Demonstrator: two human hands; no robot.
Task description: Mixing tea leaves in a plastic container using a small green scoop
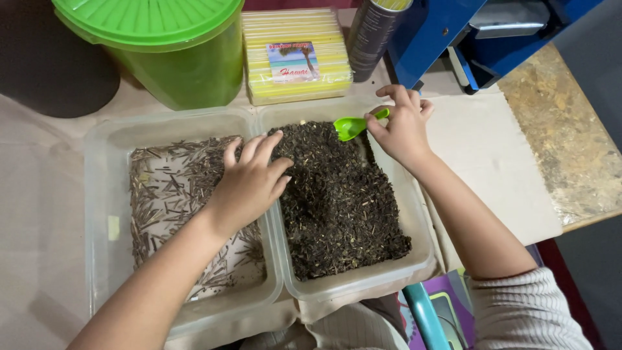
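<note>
Two clear plastic tubs stand side by side on the table. The left tub [100, 194] holds thin dry sticks; the right tub [421, 246] is heaped with dark crumbly loose matter [337, 201]. My left hand [249, 181] lies palm down across the wall between the tubs, fingers apart and resting on the dark heap. My right hand [402, 126] pinches the handle of a small green plastic scoop [353, 125], whose bowl sits just above the far end of the dark heap.
A green lidded bucket [168, 45] stands at the back left, a yellow packet [295, 55] of thin sticks beside it, then a dark cylinder [372, 35] and a blue machine [466, 32]. A beige sheet [492, 162] covers the table; bare board [570, 136] shows at right.
</note>
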